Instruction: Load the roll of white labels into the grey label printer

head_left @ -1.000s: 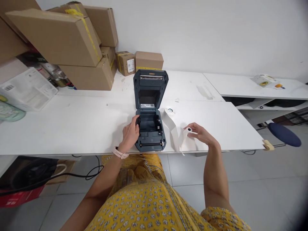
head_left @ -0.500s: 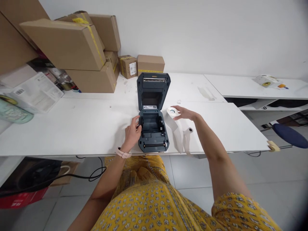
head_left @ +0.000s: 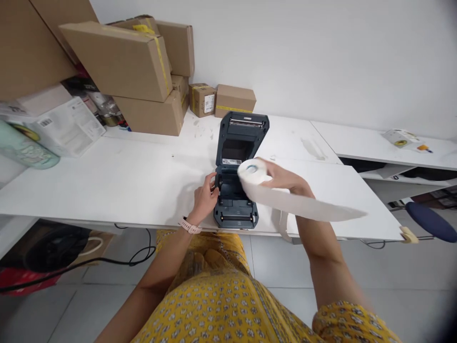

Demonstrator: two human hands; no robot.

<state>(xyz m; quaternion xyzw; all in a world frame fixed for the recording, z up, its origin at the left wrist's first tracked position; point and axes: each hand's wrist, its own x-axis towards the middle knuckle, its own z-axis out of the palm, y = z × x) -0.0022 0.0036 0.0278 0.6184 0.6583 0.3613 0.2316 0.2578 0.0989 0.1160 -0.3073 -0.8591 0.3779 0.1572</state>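
Observation:
A dark grey label printer (head_left: 235,190) stands on the white table (head_left: 107,181) with its lid raised and its bay empty. My left hand (head_left: 205,197) grips the printer's left side, fingers curled on the edge. My right hand (head_left: 283,177) holds a white paper roll (head_left: 252,171) in the air just above the right of the open bay. A long loose strip of paper (head_left: 307,206) trails from the roll out to the right, blurred by motion.
Stacked cardboard boxes (head_left: 121,66) fill the table's back left, two small boxes (head_left: 233,100) stand behind the printer. A white packet (head_left: 67,126) lies at the left. A side shelf (head_left: 385,143) and a blue stool (head_left: 430,221) are at the right. Cables run under the table.
My right hand left the small roll near the table edge, reached to the larger roll beside the printer, and has lifted it over the bay, its strip swinging right. My left hand stayed put.

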